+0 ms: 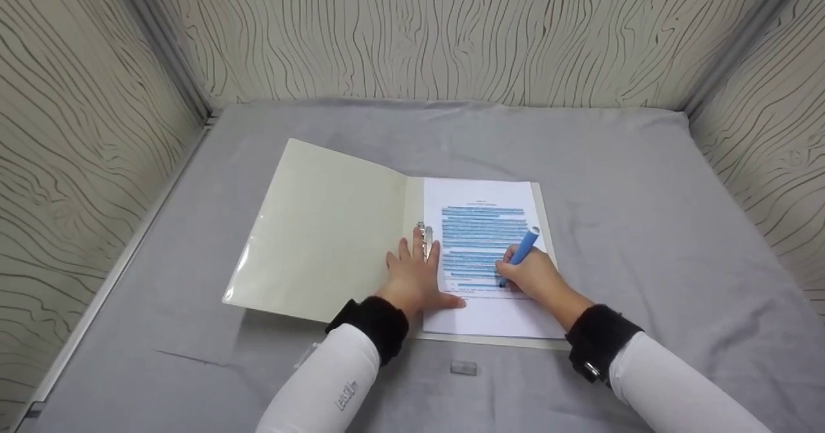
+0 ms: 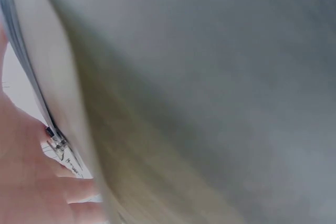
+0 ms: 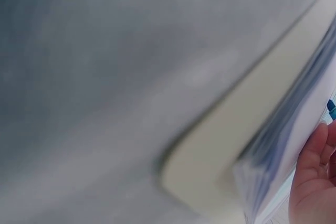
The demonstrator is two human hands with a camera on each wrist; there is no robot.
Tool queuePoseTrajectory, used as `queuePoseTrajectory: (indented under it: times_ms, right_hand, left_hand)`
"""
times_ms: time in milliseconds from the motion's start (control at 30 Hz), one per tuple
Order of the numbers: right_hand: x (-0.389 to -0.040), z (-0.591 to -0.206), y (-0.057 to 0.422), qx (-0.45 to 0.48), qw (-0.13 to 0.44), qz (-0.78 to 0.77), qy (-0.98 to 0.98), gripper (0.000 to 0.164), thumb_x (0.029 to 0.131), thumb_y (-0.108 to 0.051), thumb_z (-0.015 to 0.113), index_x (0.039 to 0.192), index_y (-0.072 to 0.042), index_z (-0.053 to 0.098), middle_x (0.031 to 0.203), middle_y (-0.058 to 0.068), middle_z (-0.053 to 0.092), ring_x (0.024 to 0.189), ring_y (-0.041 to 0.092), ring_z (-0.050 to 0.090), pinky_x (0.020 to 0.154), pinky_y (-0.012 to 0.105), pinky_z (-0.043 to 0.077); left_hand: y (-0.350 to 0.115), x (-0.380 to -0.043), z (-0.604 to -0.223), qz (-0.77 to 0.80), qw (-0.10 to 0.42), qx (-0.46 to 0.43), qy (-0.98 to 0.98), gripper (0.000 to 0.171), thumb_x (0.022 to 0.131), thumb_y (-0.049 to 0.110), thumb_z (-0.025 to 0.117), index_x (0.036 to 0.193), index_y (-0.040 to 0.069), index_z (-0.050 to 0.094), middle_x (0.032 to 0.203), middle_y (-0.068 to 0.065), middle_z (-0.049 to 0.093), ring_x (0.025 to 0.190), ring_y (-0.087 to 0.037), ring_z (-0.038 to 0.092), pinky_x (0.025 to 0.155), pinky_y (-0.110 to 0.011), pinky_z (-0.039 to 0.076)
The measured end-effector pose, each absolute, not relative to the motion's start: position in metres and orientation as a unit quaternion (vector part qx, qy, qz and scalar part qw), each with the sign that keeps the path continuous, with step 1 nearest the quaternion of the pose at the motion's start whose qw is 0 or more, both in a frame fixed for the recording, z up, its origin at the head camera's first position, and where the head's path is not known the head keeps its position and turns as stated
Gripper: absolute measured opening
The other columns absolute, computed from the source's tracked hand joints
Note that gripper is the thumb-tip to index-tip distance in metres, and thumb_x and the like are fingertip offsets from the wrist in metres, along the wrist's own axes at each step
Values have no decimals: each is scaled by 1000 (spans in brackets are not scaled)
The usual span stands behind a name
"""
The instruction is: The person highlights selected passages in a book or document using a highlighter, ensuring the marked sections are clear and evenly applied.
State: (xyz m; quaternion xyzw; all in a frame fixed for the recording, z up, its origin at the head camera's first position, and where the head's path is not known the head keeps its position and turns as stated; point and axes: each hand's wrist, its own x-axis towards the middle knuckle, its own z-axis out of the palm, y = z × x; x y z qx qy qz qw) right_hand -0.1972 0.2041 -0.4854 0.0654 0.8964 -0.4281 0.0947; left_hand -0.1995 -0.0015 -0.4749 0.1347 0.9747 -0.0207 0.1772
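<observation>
An opened binder [image 1: 322,227] lies on the grey cloth, its pale cover spread to the left. On its right side sits a stack of printed paper [image 1: 477,320], the top sheet striped with blue highlighting over most of its lines. My right hand [image 1: 538,277] pinches a blue highlighter [image 1: 526,246], its dark tip on a line low in the text. My left hand [image 1: 416,279] is spread flat by the metal clip [image 1: 428,234], thumb on the sheet's lower left. In the right wrist view the highlighter tip [image 3: 331,106] shows only at the edge.
A small grey translucent cap-like block [image 1: 463,368] lies on the cloth just below the binder. Grey cloth [image 1: 644,227] covers the table, and patterned panels [image 1: 438,40] stand at the back and both sides.
</observation>
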Motion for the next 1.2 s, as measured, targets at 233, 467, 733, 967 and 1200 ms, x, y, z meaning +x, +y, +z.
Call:
queuePoseTrajectory:
  times_ms: [233, 467, 733, 967, 1200]
  right_hand:
    - [-196, -485, 208, 75, 107, -423, 897, 16, 85, -17, 62, 78, -5, 53, 64, 3, 54, 57, 13, 52, 53, 23, 41]
    - [-195, -483, 210, 77, 110, -426, 895, 15, 85, -17, 60, 80, -5, 53, 66, 3, 54, 58, 13, 53, 53, 23, 40]
    - [-194, -483, 212, 81, 113, -431, 892, 15, 85, -17, 61, 80, -5, 52, 67, 4, 54, 59, 14, 54, 54, 23, 41]
    - [-195, -484, 215, 85, 118, -428, 892, 17, 86, -18, 60, 82, -4, 53, 69, 5, 54, 60, 15, 54, 54, 23, 42]
    - [-191, -483, 222, 95, 125, -433, 888, 17, 87, -19, 59, 84, -4, 51, 70, 5, 51, 62, 15, 52, 55, 23, 40]
  left_hand:
    - [-2, -198, -475, -10, 179, 137, 974, 113, 66, 82, 51, 151, 18, 13, 155, -17, 0, 138, -41, 12, 105, -57, 21]
    - [-3, -198, -473, -6, 182, 138, 974, 113, 67, 81, 52, 151, 17, 13, 154, -19, 0, 138, -42, 11, 104, -57, 21]
    - [-5, -199, -475, 1, 189, 138, 972, 114, 67, 81, 52, 151, 17, 10, 154, -19, -3, 138, -43, 9, 105, -58, 19]
    - [-6, -200, -473, -3, 193, 134, 972, 114, 67, 81, 52, 151, 17, 10, 154, -18, -3, 138, -42, 9, 105, -58, 19]
    - [-4, -198, -473, -1, 196, 137, 971, 113, 67, 81, 52, 151, 18, 10, 155, -18, -3, 138, -42, 9, 105, -58, 19]
